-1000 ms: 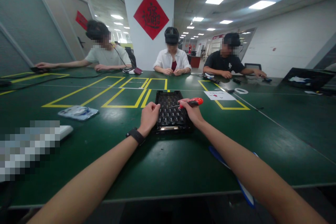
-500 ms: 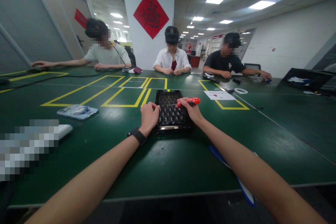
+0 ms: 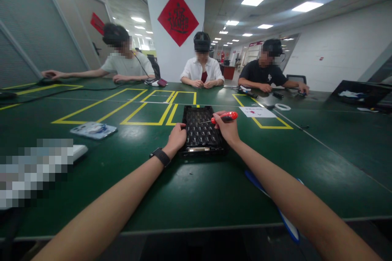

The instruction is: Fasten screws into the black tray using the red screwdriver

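Note:
A shallow black plastic case (image 3: pixel 200 132) lies on the green table in front of me, its inside covered with rows of small pointed shapes. A metal strip (image 3: pixel 199 149) shows along its near end. My left hand (image 3: pixel 177 138) has its fingers curled against the case's left side, gripping that edge. In my right hand (image 3: pixel 226 130) is a screwdriver (image 3: pixel 229 117) with a red and black handle, held nearly level above the right part of the case. Its thin shaft points left over the inside; whether the tip touches anything I cannot tell.
A phone (image 3: pixel 93 130) lies to the left, near a blurred-out white object (image 3: pixel 78 153). Yellow tape (image 3: pixel 143 122) marks the table. A printed paper (image 3: pixel 256 112) and a tape roll (image 3: pixel 282 107) are on the right. A blue-edged item (image 3: pixel 257 183) lies under my right forearm. Three people sit opposite.
My left hand's fingers have dropped slightly along the case's left side. The screwdriver has shifted a little to the right, still over the case. The whole view has moved slightly.

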Demonstrator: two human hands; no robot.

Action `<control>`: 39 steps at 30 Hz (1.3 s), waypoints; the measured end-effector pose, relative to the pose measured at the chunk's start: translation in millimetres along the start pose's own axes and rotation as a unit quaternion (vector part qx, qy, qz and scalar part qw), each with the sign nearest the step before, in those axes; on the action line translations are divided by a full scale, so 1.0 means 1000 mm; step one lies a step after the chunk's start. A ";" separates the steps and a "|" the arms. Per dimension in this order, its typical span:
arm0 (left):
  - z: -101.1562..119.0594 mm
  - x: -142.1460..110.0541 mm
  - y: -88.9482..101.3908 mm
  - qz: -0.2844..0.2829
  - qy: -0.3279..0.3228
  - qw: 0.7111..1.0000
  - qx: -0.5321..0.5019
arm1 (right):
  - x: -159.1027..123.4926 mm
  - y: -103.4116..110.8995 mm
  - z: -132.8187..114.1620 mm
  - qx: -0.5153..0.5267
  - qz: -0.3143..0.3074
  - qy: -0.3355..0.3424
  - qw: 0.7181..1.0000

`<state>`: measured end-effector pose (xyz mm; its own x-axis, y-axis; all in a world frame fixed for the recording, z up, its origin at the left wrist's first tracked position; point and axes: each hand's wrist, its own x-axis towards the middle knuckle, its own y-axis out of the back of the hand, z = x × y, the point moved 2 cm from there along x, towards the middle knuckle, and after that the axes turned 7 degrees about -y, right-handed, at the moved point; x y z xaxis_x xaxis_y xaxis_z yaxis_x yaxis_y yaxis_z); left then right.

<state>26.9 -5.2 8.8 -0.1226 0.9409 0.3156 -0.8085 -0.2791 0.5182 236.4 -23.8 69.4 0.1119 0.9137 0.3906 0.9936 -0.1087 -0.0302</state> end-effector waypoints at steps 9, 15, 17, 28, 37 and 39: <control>-0.005 0.003 -0.003 0.009 -0.008 1.000 -0.008 | 0.006 -0.001 0.020 -0.074 -0.068 0.035 0.994; -0.001 0.001 -0.002 0.024 -0.008 1.000 -0.003 | 0.004 -0.001 0.018 -0.058 -0.059 0.018 0.996; 0.006 -0.002 0.002 0.048 -0.026 0.998 0.018 | 0.004 0.002 0.017 -0.041 -0.028 0.011 0.999; 0.048 -0.022 0.015 -0.005 -0.197 0.979 0.058 | 0.014 0.014 0.026 0.154 0.148 -0.090 0.973; 0.047 -0.021 0.012 -0.023 -0.183 0.983 0.017 | 0.013 0.013 0.027 0.178 0.126 -0.086 0.972; 0.047 -0.021 0.012 -0.024 -0.189 0.982 0.002 | 0.013 0.014 0.026 0.179 0.134 -0.083 0.971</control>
<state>47.1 -37.6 45.9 0.1385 0.8150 0.5627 -0.8055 -0.2379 0.5427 251.9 -3.6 50.1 0.3389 0.9249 0.1724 0.8665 -0.2355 -0.4401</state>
